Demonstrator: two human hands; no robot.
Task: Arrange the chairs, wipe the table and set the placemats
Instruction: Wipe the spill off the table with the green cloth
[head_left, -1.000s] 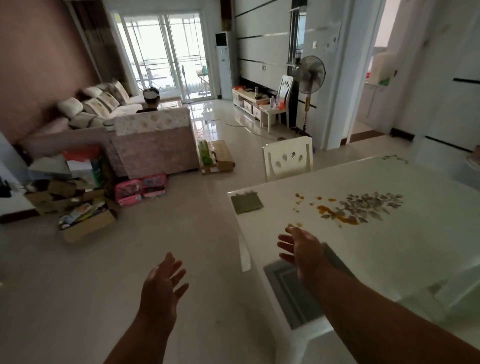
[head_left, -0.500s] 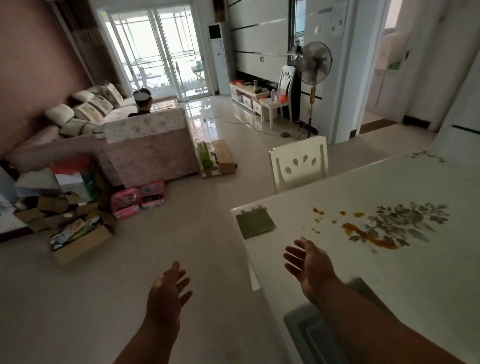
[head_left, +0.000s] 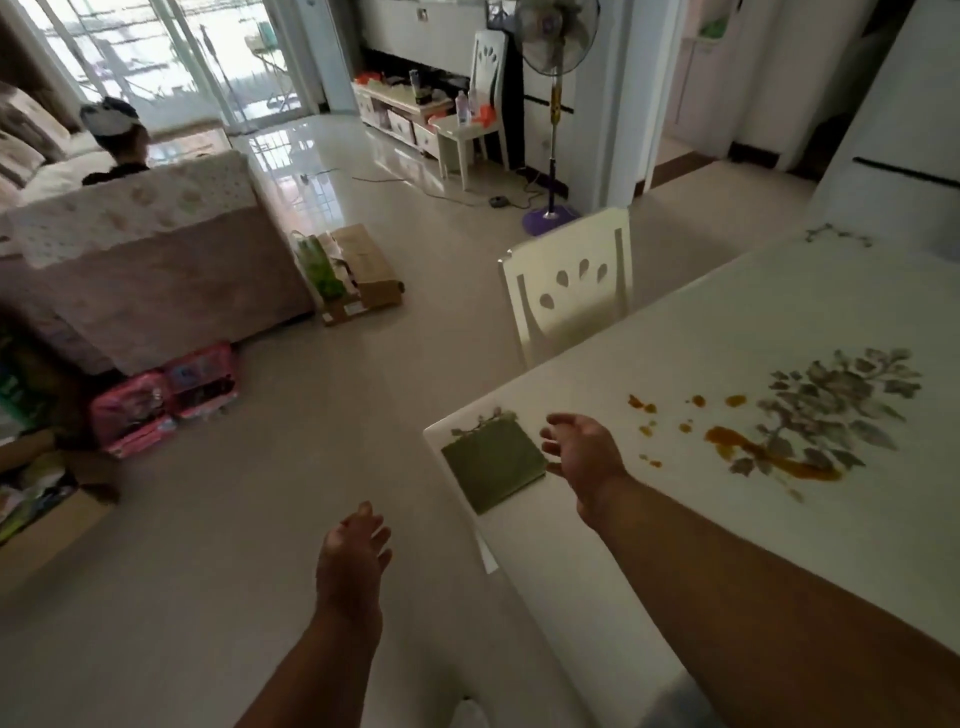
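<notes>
A white dining table (head_left: 675, 519) with a grey leaf print fills the right side. Orange-brown spill stains (head_left: 769, 452) lie across its middle. A folded green cloth (head_left: 493, 462) rests flat at the table's near left corner. My right hand (head_left: 584, 457) hovers open just right of the cloth, fingers spread, holding nothing. Over the floor, left of the table edge, my left hand (head_left: 353, 561) is open and empty. A white chair (head_left: 569, 283) with cut-out drops in its back stands against the table's far side.
A sofa (head_left: 150, 270) with a person seated behind it stands at the left. Cardboard boxes (head_left: 358, 270), pink bags (head_left: 166, 395) and clutter sit on the floor. A standing fan (head_left: 553, 104) and a second white chair (head_left: 475, 119) are farther back.
The view has moved forward and closer to the table's corner. My right hand has reached ahead from the table's near edge to beside the green cloth. The grey placemat has left the frame.
</notes>
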